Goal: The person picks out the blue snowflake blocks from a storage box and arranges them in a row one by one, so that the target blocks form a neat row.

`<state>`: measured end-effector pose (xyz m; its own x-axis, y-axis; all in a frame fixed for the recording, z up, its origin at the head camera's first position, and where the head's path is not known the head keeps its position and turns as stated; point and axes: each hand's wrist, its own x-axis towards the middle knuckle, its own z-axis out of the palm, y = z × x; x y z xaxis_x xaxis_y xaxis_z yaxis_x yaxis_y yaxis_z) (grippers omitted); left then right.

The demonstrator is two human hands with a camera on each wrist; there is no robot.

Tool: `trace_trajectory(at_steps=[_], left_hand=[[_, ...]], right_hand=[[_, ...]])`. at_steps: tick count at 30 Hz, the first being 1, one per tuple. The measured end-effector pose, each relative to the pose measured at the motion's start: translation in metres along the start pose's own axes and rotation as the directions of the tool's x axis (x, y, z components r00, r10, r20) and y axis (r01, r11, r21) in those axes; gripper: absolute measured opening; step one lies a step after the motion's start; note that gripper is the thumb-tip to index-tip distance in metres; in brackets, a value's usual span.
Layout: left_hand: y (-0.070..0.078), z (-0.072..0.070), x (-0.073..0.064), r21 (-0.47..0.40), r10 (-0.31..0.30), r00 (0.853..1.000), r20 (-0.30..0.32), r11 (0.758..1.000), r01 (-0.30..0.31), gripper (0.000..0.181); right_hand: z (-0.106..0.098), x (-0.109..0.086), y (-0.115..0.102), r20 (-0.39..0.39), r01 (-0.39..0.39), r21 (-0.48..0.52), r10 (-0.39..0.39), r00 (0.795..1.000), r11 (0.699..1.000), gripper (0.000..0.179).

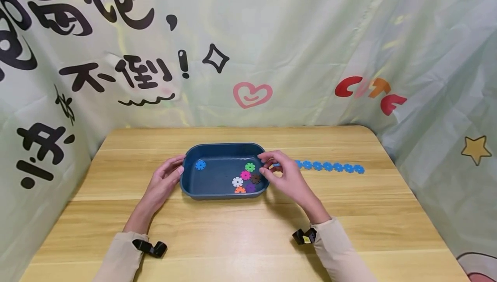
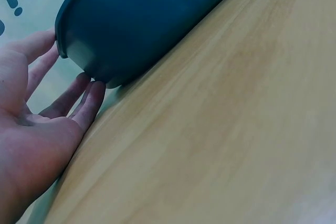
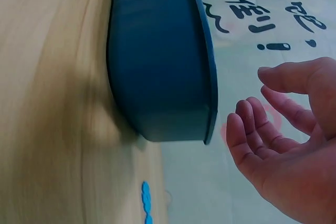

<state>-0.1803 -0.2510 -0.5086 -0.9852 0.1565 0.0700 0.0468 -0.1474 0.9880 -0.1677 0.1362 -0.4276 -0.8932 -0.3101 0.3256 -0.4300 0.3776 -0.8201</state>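
A dark blue rectangular tray point(image 1: 217, 196) sits on the table. At its left end my left hand point(image 1: 165, 183) holds it. The left wrist view shows the thumb at the rim and the other fingertips at the lower edge. My right hand point(image 1: 287, 176) hovers beside the right end with loosely bent fingers and nothing in them; the right wrist view shows a gap to the tray. Inside lie a blue snowflake disc point(image 1: 200, 165) on the left and several others on the right, including green point(image 1: 250, 167), pink point(image 1: 245, 175), white point(image 1: 237, 182), brown point(image 1: 255, 179), purple point(image 1: 250, 187) and orange point(image 1: 240, 190).
A row of blue snowflake discs point(image 1: 328, 167) lies on the table to the right of the tray, its left end partly behind my right hand. The wooden table point(image 1: 225, 239) meets a printed cloth backdrop point(image 1: 303, 49) at the back and sides.
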Motion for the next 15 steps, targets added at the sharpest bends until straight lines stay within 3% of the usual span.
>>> trace_trajectory(at_steps=[15], left_hand=[[0.000, 0.001, 0.000, 0.006, -0.001, 1.000, -0.004, 1.000, 0.001, 0.048]], right_hand=[[0.033, 0.019, -0.013, 0.103, 0.045, 0.045, -0.050, 0.993, 0.998, 0.031]])
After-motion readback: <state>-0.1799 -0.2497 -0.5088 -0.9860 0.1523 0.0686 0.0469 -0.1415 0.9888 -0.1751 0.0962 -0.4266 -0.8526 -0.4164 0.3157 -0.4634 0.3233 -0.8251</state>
